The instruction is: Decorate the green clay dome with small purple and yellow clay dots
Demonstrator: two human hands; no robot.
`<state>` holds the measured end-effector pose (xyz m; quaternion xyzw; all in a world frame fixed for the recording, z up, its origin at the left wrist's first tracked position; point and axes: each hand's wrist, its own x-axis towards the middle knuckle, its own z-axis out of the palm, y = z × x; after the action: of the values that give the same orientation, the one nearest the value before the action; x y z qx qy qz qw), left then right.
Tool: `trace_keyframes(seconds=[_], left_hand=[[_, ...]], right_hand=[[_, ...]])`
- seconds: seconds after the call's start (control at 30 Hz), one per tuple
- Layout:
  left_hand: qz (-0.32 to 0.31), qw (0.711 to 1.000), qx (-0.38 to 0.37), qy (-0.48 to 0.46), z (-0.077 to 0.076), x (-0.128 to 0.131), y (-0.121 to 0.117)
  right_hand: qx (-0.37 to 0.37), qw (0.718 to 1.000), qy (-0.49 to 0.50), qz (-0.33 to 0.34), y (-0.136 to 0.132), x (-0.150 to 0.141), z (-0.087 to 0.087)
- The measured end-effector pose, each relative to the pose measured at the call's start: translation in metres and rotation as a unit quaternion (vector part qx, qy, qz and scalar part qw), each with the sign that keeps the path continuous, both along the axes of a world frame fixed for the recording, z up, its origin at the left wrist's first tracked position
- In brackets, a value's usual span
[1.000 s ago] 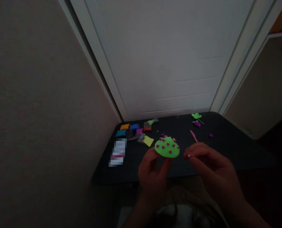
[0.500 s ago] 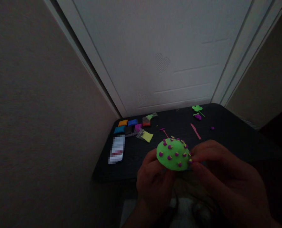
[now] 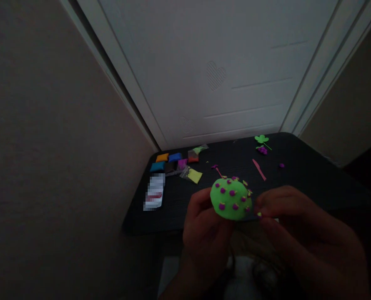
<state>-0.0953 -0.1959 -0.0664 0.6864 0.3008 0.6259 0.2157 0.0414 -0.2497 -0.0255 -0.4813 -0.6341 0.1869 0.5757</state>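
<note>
My left hand (image 3: 204, 221) is closed round the underside of a bright green clay dome (image 3: 229, 214), whose lower part is hidden by the fingers. Purple clay dots with thin yellow bits stud the dome's surface. Just right of its edge, my right hand (image 3: 285, 221) pinches a tiny yellow-and-purple clay piece (image 3: 259, 214) between thumb and forefinger. A small gap shows between that piece and the dome. Behind the dome on the dark table (image 3: 179, 212) lies a pink tool with a purple lump (image 3: 215, 166) at its end.
Colored clay packets, among them a yellow one (image 3: 194, 175), lie at the left behind a phone-like object (image 3: 154, 191) with a blurred face. At the right are a pink plastic knife (image 3: 259, 170), a green clover shape (image 3: 261, 139), a purple cluster (image 3: 262, 150) and a purple lump (image 3: 281, 166).
The green dome has turned and shifted slightly right in my left hand. My right hand has drawn a little away from its edge with the small clay piece between its fingertips.
</note>
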Motion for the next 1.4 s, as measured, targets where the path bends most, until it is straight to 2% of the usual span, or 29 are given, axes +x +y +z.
trace_keyframes(seconds=[0.17, 0.33, 0.67, 0.83, 0.93, 1.1, 1.4], left_hand=[[-0.011, 1.000, 0.016, -0.007, -0.003, 0.003, -0.002], [-0.008, 1.000, -0.009, 0.004, -0.001, 0.006, -0.004], [-0.027, 0.999, -0.039, -0.006, -0.002, 0.010, -0.004], [-0.036, 0.995, -0.083, -0.042, -0.003, 0.014, 0.000], [-0.060, 0.986, -0.132, -0.077, -0.006, 0.016, 0.003], [-0.130, 0.955, -0.221, -0.147, -0.012, 0.015, 0.006], [-0.182, 0.927, -0.259, -0.198, -0.015, 0.018, 0.010]], right_hand=[[0.003, 1.000, -0.006, 0.000, 0.001, -0.001, 0.002], [0.005, 1.000, -0.015, 0.001, 0.001, -0.001, 0.002], [-0.008, 1.000, -0.008, 0.011, 0.002, -0.001, -0.008], [-0.018, 1.000, 0.005, 0.006, 0.005, 0.001, -0.014], [-0.016, 1.000, 0.007, -0.004, 0.007, 0.002, -0.017], [-0.019, 1.000, 0.021, -0.013, 0.011, 0.001, -0.020], [-0.029, 0.999, 0.036, -0.012, 0.009, 0.003, -0.025]])
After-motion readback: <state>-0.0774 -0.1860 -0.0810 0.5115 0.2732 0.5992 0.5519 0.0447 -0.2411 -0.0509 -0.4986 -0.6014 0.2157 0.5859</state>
